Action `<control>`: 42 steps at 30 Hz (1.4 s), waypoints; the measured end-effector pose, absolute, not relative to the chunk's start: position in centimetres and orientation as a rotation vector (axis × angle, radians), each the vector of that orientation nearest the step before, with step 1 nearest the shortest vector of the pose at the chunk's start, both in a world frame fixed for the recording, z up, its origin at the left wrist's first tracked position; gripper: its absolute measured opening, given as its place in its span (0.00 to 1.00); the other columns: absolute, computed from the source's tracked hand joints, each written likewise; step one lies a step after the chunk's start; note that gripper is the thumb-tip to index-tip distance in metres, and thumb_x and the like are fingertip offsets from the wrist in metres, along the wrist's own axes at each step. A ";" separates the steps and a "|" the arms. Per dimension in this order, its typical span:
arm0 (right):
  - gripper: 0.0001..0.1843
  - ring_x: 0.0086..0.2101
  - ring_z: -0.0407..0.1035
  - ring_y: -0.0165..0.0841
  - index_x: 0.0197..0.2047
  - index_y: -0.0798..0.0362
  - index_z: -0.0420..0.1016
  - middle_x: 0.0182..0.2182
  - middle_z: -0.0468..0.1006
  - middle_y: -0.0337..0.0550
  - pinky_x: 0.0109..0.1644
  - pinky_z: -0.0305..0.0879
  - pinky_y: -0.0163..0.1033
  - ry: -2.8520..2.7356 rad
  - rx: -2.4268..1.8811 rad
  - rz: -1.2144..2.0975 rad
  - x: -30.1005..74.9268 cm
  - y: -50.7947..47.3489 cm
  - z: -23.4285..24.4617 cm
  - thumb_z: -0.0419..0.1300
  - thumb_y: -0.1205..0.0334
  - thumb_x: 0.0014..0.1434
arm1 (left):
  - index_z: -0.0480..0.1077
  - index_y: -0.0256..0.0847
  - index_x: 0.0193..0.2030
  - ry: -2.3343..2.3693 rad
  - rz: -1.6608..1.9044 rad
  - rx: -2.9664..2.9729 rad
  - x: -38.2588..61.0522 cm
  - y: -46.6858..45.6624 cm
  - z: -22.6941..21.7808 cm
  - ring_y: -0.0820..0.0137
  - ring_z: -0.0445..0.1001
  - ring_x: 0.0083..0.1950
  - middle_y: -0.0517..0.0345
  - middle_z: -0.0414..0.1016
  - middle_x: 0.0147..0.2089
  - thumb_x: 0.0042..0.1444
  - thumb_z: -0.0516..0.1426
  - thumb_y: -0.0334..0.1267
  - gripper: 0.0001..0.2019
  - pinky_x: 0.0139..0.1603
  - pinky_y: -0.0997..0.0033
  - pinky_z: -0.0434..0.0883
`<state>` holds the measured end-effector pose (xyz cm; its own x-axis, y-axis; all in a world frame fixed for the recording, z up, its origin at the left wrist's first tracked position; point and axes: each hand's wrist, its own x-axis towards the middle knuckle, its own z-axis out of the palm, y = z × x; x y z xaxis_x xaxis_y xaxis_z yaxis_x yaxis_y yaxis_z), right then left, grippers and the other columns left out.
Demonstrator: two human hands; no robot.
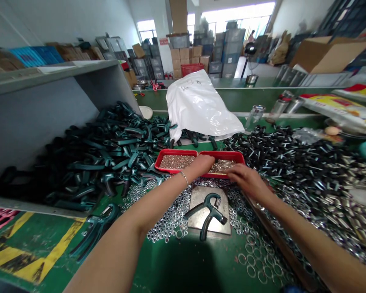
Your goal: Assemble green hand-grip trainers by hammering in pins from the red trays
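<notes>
The left hand (201, 165) is held over the junction of two red plastic trays (177, 150), which stand side by side on the green worktop (42, 232). The right hand (247, 181) is placed at the near rim of the right-hand tray, just beside the left hand. The fingers (236, 171) of both hands are kept close together and curved downward; whether anything is held between them cannot be told. Small metal parts (175, 162) are heaped in both trays, their exact kind being too small to determine. Just below the trays, an assembled hand grip strengthener (209, 211) is laid on a steel plate (222, 215), which is surrounded by loose hex nuts (171, 215). Metal rings (256, 256) are scattered near the right forearm. A second grip strengthener (96, 232) is lying further left on the worktop. Dark green grip handles (110, 150) are piled against a grey shelf (33, 118), and black-and-silver bolts (280, 158) are heaped to the right. A white plastic sack (198, 106) is lying behind the trays. A thin bracelet (184, 178) is worn on the left wrist.
</notes>
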<state>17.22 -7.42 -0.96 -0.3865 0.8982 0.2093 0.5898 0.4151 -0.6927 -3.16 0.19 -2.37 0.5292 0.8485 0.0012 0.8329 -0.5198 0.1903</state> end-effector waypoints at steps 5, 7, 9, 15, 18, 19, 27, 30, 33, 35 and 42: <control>0.12 0.29 0.72 0.34 0.39 0.52 0.75 0.32 0.77 0.39 0.36 0.69 0.40 -1.753 -1.326 1.302 17.3 -13.4 -4.7 0.59 0.53 0.58 | 0.75 0.38 0.44 1.515 0.452 2.501 -2.5 -1.3 -1.9 0.61 0.75 0.50 0.47 0.78 0.47 0.65 0.50 0.34 0.11 0.52 0.64 0.68; 0.13 0.25 0.70 0.32 0.35 0.52 0.73 0.27 0.76 0.36 0.33 0.68 0.38 -1.673 -1.350 1.314 17.0 -13.8 -5.8 0.59 0.51 0.59 | 0.73 0.38 0.45 1.535 0.591 2.430 -2.2 -2.6 -1.6 0.63 0.75 0.49 0.48 0.78 0.47 0.65 0.50 0.35 0.11 0.51 0.65 0.69; 0.14 0.25 0.70 0.31 0.34 0.52 0.72 0.26 0.75 0.35 0.33 0.66 0.37 -1.713 -1.361 1.257 16.7 -13.6 -6.3 0.58 0.50 0.61 | 0.72 0.38 0.43 1.476 0.777 2.248 -2.3 -4.6 -1.5 0.65 0.77 0.45 0.51 0.79 0.43 0.65 0.51 0.37 0.09 0.48 0.67 0.70; 0.13 0.28 0.71 0.33 0.36 0.51 0.73 0.28 0.77 0.37 0.34 0.66 0.37 -1.813 -1.384 1.152 16.0 -13.1 -5.8 0.56 0.51 0.63 | 0.66 0.39 0.40 1.240 1.046 1.445 -5.7 -11.8 -3.3 0.72 0.76 0.29 0.56 0.77 0.37 0.60 0.55 0.42 0.08 0.30 0.73 0.70; 0.12 0.29 0.71 0.33 0.36 0.51 0.73 0.29 0.77 0.38 0.35 0.66 0.37 -1.921 -1.370 1.067 15.9 -13.0 -5.6 0.53 0.54 0.65 | 0.69 0.39 0.43 1.296 1.064 1.316 -8.4 -14.1 -4.0 0.71 0.76 0.30 0.59 0.76 0.33 0.59 0.56 0.43 0.11 0.34 0.71 0.72; 0.12 0.30 0.71 0.33 0.36 0.51 0.72 0.29 0.77 0.38 0.36 0.65 0.37 -1.969 -1.377 1.022 15.9 -13.0 -5.5 0.53 0.55 0.65 | 0.70 0.39 0.43 1.316 1.055 1.314 -9.1 -14.6 -4.0 0.71 0.76 0.31 0.60 0.76 0.31 0.58 0.57 0.42 0.11 0.37 0.69 0.72; 0.10 0.37 0.72 0.37 0.39 0.53 0.71 0.36 0.77 0.47 0.42 0.65 0.39 -2.453 -1.365 0.460 15.0 -13.2 -4.9 0.50 0.62 0.69 | 0.70 0.40 0.38 1.367 1.014 1.376 -9.2 -16.1 -3.9 0.71 0.73 0.28 0.63 0.73 0.29 0.56 0.60 0.43 0.09 0.33 0.70 0.69; 0.10 0.40 0.72 0.40 0.41 0.54 0.72 0.37 0.76 0.49 0.43 0.66 0.41 -2.679 -1.277 0.234 15.0 -12.9 -4.8 0.50 0.64 0.69 | 0.71 0.41 0.34 1.396 0.977 1.688 -7.4 -16.1 -4.3 0.70 0.72 0.35 0.61 0.72 0.32 0.59 0.59 0.42 0.08 0.39 0.69 0.67; 0.09 0.44 0.72 0.41 0.47 0.54 0.71 0.41 0.77 0.50 0.45 0.67 0.41 -2.702 -1.337 0.166 16.3 -13.1 -4.3 0.52 0.63 0.68 | 0.69 0.39 0.30 1.440 0.926 1.957 -5.9 -16.1 -5.0 0.67 0.70 0.43 0.57 0.71 0.36 0.59 0.60 0.38 0.08 0.46 0.66 0.65; 0.10 0.44 0.72 0.43 0.48 0.56 0.69 0.43 0.76 0.53 0.45 0.67 0.43 -2.627 -1.519 0.037 18.0 -13.8 -3.9 0.53 0.62 0.67 | 0.68 0.39 0.30 1.481 0.896 2.017 -5.2 -16.1 -5.6 0.66 0.69 0.43 0.57 0.70 0.36 0.60 0.59 0.37 0.09 0.47 0.65 0.65; 0.10 0.39 0.73 0.48 0.35 0.53 0.68 0.36 0.77 0.56 0.37 0.66 0.46 -2.540 -2.084 -0.002 23.2 -16.3 -4.3 0.56 0.55 0.64 | 0.67 0.39 0.33 1.535 0.789 2.238 -4.3 -16.7 -6.3 0.65 0.68 0.44 0.55 0.69 0.38 0.64 0.56 0.38 0.08 0.48 0.63 0.66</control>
